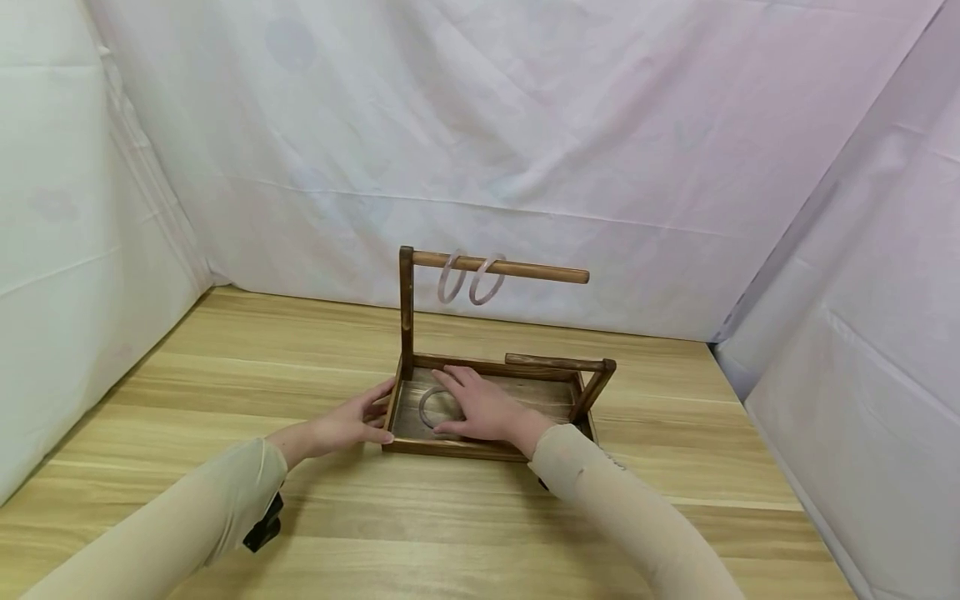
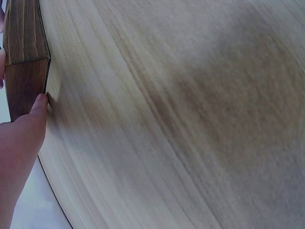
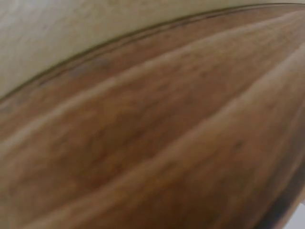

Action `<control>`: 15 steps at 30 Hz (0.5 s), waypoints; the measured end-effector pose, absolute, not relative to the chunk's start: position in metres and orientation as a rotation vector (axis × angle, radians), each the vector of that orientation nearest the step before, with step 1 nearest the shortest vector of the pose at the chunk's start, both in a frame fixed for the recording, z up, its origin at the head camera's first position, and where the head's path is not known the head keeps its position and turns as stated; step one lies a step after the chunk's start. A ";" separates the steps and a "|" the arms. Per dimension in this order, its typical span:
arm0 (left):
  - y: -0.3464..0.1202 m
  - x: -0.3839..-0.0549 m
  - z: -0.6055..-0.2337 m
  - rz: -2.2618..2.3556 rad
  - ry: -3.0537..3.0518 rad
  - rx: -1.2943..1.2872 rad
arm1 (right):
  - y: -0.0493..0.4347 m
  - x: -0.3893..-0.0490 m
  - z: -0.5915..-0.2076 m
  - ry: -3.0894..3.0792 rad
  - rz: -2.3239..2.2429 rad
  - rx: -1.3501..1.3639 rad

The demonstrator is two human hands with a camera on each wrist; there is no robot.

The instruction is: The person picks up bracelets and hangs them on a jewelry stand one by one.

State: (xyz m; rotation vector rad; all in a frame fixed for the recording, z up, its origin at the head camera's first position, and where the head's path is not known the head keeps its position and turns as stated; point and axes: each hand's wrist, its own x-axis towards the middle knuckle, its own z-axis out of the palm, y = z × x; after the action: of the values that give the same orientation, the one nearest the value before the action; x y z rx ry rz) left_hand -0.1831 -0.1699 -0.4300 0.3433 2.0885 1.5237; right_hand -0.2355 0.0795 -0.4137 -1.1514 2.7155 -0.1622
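Down between both hands (image 1: 347, 427) (image 1: 486, 407), a ring (image 1: 422, 409)

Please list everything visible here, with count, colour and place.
table: one, light wood, underneath
tray: one, brown, on table
posts: two, brown, tray's left and right ends
bars: two, brown, one on each post
hanging rings: two, pale pinkish, on upper bar
loose ring: one, greyish, in tray
cloth: count unclear, whitish, behind and beside table
sleeves: two, pale beige, in foreground
black pieces: two, black, near sleeve ends
left hand: one, bare, touching tray's left end
right hand: one, bare, at loose ring
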 end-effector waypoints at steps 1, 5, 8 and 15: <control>-0.170 -0.183 -0.430 1.526 2.087 0.341 | 0.079 -0.236 -0.415 2.718 -0.150 -1.147; -0.170 -0.183 -0.429 1.531 2.081 0.331 | 0.076 -0.237 -0.417 2.718 -0.101 -1.145; -0.171 -0.182 -0.429 1.527 2.079 0.328 | 0.074 -0.238 -0.418 2.708 -0.083 -1.167; -0.170 -0.183 -0.430 1.528 2.093 0.342 | 0.068 -0.244 -0.423 2.691 0.001 -1.205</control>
State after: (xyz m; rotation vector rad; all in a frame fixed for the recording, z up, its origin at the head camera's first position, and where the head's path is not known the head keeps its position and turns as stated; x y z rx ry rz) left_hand -0.1830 -0.1699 -0.4302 0.3421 2.0931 1.5276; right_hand -0.2439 0.0677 -0.4232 -1.2052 2.6906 0.0010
